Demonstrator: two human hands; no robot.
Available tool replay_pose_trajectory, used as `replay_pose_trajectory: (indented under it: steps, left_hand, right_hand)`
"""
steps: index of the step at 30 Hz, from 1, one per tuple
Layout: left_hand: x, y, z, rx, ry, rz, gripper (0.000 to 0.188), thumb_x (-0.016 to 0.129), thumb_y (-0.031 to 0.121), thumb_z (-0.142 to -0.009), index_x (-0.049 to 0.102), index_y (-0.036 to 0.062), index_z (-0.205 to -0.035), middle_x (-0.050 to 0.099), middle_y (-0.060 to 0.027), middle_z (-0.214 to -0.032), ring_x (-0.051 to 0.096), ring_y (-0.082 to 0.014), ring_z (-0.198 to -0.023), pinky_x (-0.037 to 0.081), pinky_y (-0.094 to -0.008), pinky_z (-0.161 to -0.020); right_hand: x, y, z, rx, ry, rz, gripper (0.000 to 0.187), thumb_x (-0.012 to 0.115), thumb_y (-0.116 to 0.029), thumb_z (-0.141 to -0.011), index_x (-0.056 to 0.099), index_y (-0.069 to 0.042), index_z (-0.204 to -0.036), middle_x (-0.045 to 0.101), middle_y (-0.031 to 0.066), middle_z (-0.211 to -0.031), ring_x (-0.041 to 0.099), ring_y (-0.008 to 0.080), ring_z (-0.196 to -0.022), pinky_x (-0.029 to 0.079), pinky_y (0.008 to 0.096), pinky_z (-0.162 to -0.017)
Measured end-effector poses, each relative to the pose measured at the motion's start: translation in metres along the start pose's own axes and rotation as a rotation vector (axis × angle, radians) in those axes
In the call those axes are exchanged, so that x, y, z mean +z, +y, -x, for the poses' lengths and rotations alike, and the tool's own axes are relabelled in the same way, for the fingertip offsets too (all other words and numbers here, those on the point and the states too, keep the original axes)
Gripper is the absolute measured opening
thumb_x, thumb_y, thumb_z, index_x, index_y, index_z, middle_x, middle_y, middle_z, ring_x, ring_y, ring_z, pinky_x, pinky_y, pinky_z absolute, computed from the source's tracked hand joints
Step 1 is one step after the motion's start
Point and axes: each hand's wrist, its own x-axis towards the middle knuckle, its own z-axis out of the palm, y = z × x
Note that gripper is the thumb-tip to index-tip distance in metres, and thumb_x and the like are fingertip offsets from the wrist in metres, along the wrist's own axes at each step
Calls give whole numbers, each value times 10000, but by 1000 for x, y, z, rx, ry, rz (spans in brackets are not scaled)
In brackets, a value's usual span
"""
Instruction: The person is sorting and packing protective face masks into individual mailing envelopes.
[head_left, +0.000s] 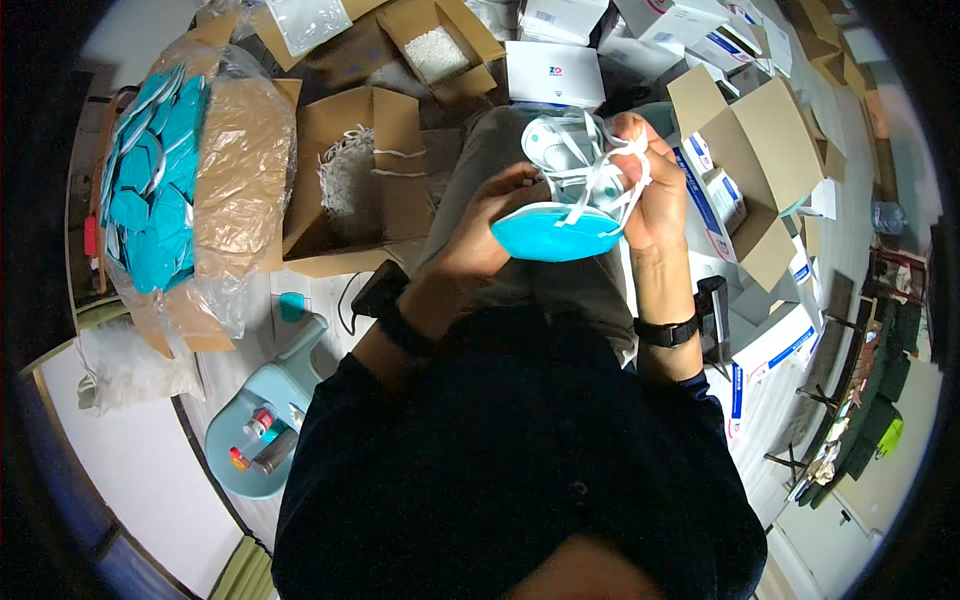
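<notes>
Over my lap, both hands hold teal cup-shaped face masks point(555, 236) with white straps. A white mask interior shows above the teal shell, and I cannot tell how many masks are together. My left hand point(482, 225) is closed on their left side, its fingertips partly hidden. My right hand point(657, 195) pinches the right side, where loops of white strap point(603, 180) bunch by the thumb and fingers. An open carton of white straps point(345, 180) stands left of my knees.
A plastic-lined carton of teal masks point(150, 190) stands far left. White boxes point(553, 75) are stacked ahead. An open carton point(765, 150) with small boxes is at right. A light-blue stool point(225, 440), holding bottles, is at lower left.
</notes>
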Motion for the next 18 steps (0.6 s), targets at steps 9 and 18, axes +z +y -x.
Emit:
replay_pose_trajectory:
  steps: [9,18]
  left_hand:
    - [15,9,-4,11,-18,-324,99,580,161,-940,593,63,-948,560,29,-805,503,-35,-699,414,-192,-626]
    - [2,3,-15,-176,14,-99,256,480,232,-1001,615,18,-962,504,22,-749,454,-47,-630,385,-199,-574]
  right_hand:
    - [-34,2,6,-49,35,36,92,574,-110,-864,578,-26,-902,588,14,-853,573,87,-702,467,200,-638]
    - [-46,-4,5,-52,-72,-199,139,541,-97,-860,557,-34,-983,527,-23,-714,545,69,-639,481,196,-624]
